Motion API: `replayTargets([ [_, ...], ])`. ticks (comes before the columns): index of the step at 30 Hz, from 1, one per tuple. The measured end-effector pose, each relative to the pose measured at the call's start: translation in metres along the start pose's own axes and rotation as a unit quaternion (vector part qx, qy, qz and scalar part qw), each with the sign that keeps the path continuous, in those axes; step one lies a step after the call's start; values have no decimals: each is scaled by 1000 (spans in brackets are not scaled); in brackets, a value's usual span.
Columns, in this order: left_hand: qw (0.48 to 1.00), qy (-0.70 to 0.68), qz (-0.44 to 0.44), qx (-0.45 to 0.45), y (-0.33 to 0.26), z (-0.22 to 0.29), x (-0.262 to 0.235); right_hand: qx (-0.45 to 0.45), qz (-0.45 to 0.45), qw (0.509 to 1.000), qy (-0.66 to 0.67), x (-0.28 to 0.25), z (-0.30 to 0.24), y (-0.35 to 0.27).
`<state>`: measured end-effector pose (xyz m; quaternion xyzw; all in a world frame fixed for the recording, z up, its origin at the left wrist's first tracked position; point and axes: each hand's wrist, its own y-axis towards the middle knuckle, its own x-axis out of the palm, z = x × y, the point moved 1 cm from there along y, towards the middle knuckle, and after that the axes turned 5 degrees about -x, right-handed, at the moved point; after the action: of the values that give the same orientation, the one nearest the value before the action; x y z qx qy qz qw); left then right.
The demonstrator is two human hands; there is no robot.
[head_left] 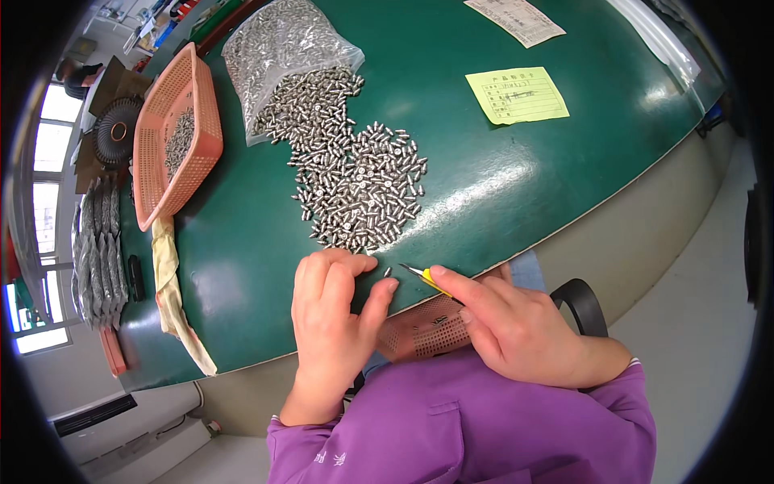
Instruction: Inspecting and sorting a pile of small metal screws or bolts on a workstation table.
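A heap of small silver metal pins with pointed ends [363, 185] lies on the green table, spilling from a clear plastic bag [282, 48]. My left hand [330, 310] is at the near side of this heap, fingers curled, with a gap between thumb and index finger. One single metal pin [388, 272] sits just beyond the thumb tip; whether the thumb touches it I cannot tell. My right hand [524, 327] grips a slim yellow-and-black craft knife [429, 280]. Its dark pointed tip is directed left toward the single pin, slightly apart from it.
Left of the bag stands a pink perforated basket [205, 121] with more metal parts. Another pink basket [427, 327] is below the table edge, by my lap. A yellow label card [516, 95], a paper slip [520, 20], a cream cloth strip [169, 282] and packed bags [98, 250] lie around.
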<state>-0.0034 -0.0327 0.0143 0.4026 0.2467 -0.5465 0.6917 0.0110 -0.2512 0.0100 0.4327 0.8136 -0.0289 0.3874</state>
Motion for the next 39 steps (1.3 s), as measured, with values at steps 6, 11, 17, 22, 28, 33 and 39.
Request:
replayTargets([
  [6,999,-2,-8,49,3,-2,3,7,-11,1000,-26,1,-1,-3],
  [11,999,-11,-1,41,3,0,6,-2,-8,998,-59,5,-2,-3],
  [17,999,-15,5,45,4,1,8,-1,-5,997,-77,6,-5,-4],
  [22,999,-19,5,41,4,2,8,-5,-15,996,-89,6,-5,-3],
  [28,998,-32,6,52,6,1,8,-23,-12,997,-71,0,-4,3],
  [33,998,-43,1,42,6,-1,7,-18,-60,992,-108,-4,-9,6],
  [39,991,-101,-89,23,-1,5,-8,5,6,1000,-10,3,2,-4],
])
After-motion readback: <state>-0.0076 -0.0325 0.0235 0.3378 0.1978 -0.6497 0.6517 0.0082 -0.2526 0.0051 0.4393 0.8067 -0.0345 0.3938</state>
